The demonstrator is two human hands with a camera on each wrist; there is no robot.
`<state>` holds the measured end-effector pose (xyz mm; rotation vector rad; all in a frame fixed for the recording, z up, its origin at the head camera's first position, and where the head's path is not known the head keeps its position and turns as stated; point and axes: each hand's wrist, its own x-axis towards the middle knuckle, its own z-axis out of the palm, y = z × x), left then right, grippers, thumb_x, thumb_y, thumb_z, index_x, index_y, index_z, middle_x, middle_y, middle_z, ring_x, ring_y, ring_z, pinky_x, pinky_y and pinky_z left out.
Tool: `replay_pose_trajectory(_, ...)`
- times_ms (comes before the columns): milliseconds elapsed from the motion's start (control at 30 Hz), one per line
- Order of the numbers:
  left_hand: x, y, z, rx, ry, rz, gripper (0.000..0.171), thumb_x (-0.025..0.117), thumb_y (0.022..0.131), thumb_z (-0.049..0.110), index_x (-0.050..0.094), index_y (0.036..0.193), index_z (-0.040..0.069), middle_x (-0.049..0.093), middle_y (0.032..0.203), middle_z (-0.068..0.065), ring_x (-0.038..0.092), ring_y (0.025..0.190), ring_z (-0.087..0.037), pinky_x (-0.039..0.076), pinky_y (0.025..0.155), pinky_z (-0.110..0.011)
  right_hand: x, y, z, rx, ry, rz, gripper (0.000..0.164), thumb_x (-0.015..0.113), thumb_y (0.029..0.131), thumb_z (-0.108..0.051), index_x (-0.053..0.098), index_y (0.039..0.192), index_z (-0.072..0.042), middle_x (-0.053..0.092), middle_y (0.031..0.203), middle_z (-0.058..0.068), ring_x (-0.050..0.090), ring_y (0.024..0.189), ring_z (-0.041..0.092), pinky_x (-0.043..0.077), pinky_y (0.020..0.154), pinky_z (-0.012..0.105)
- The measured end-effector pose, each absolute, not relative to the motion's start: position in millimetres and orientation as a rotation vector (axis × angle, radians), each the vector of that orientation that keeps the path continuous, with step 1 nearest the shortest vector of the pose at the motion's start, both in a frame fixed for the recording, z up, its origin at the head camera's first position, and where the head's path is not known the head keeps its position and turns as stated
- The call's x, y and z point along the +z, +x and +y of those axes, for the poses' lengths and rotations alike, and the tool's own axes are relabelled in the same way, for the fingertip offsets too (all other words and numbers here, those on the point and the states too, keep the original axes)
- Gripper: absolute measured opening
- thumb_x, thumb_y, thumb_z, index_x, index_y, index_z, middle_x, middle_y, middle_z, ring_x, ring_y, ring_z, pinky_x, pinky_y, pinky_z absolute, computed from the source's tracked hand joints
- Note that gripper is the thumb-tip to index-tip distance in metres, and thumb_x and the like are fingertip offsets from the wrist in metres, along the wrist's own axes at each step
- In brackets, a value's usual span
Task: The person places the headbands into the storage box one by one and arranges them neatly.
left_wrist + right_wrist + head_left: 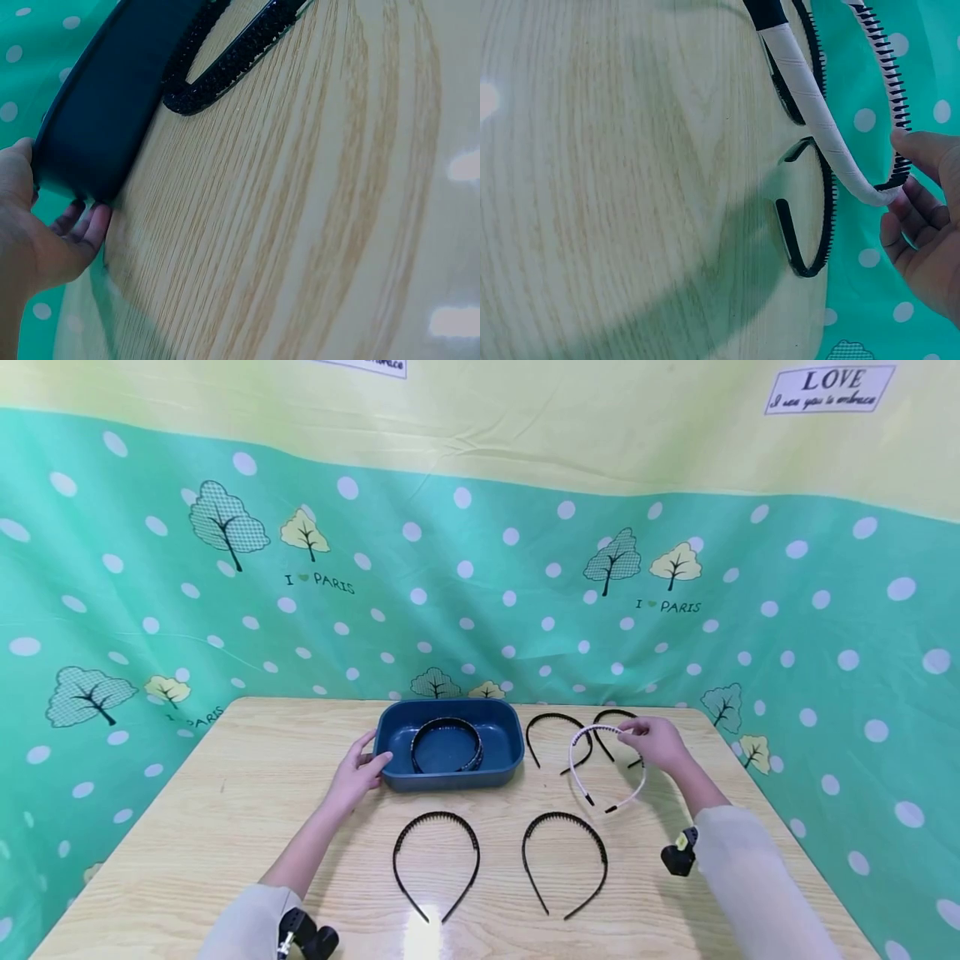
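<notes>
My left hand [358, 774] grips the left end of a dark blue rectangular bin [450, 782]. In the left wrist view the thumb lies against the upper part of the bin [94, 112] and the fingers bend under its lower edge. Inside the bin rests at least one black headband [446, 722]. To the right, my right hand [654, 742] pinches a white headband [573, 760] by its curved top, its dark-tipped ends pointing down. The right wrist view shows dark teeth along the inner side of this white headband [810, 97], held between thumb and fingers.
Two toothed black headbands lie on the near table, a left one [437, 815] and a right one [558, 816]. Behind the white one lie another black headband [555, 716] and a partly hidden one [597, 718]. A green dotted curtain [465, 610] hangs behind the wooden table [247, 793].
</notes>
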<state>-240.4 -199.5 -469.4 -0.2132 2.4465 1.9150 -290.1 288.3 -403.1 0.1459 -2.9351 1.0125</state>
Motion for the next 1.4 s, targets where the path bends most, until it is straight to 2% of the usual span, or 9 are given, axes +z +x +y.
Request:
replay_pose_trajectory(267, -471, -242, -200, 1.931, -0.208, 2.435, 0.064, 0.053, 0.095, 0.031, 0.022, 0.149, 0.018, 0.044, 0.136, -0.028, 0.057, 0.108, -0.025, 0.053, 0.087, -0.039, -398, -296, 285, 0.979, 0.177, -2.913, 0.027, 0.061, 0.09, -0.019, 0.066, 0.109, -0.001, 0.054, 0.075, 0.006, 0.043, 0.061, 0.016, 0.039, 0.053, 0.027)
replay_pose_trajectory(567, -473, -243, -200, 1.935, -0.206, 2.443, 0.063, 0.053, 0.096, 0.028, 0.023, 0.149, 0.018, 0.044, 0.136, -0.028, 0.058, 0.107, -0.026, 0.053, 0.087, -0.039, -393, -304, 277, 0.974, 0.189, -2.921, 0.027, 0.06, 0.091, -0.021, 0.067, 0.109, -0.002, 0.055, 0.078, 0.007, 0.045, 0.064, 0.016, 0.04, 0.055, 0.028)
replay_pose_trajectory(867, -472, -237, -200, 1.931, -0.119, 2.509, 0.064, 0.056, 0.093, 0.034, 0.027, 0.148, 0.017, 0.047, 0.128, -0.032, 0.061, 0.097, -0.022, 0.056, 0.076, -0.03, -388, -307, 266, 1.01, 0.227, -2.901, 0.027, 0.062, 0.089, -0.019, 0.067, 0.11, -0.001, 0.057, 0.081, 0.008, 0.046, 0.069, 0.017, 0.041, 0.057, 0.027)
replay_pose_trajectory(1167, -471, -241, -200, 1.903, -0.203, 2.462, 0.061, 0.053, 0.095, 0.03, 0.024, 0.149, 0.022, 0.046, 0.134, -0.026, 0.058, 0.107, -0.028, 0.054, 0.086, -0.036, -381, -308, 257, 0.991, 0.252, -2.893, 0.027, 0.061, 0.09, -0.02, 0.067, 0.108, 0.0, 0.065, 0.096, 0.016, 0.056, 0.084, 0.023, 0.043, 0.065, 0.027)
replay_pose_trajectory(1400, -471, -240, -201, 1.889, -0.191, 2.477, 0.064, 0.055, 0.094, 0.035, 0.024, 0.149, 0.022, 0.046, 0.133, -0.026, 0.059, 0.104, -0.025, 0.054, 0.084, -0.034, -378, -311, 251, 1.021, 0.24, -2.906, 0.027, 0.062, 0.09, -0.021, 0.067, 0.107, -0.001, 0.064, 0.09, 0.014, 0.053, 0.078, 0.021, 0.043, 0.062, 0.027)
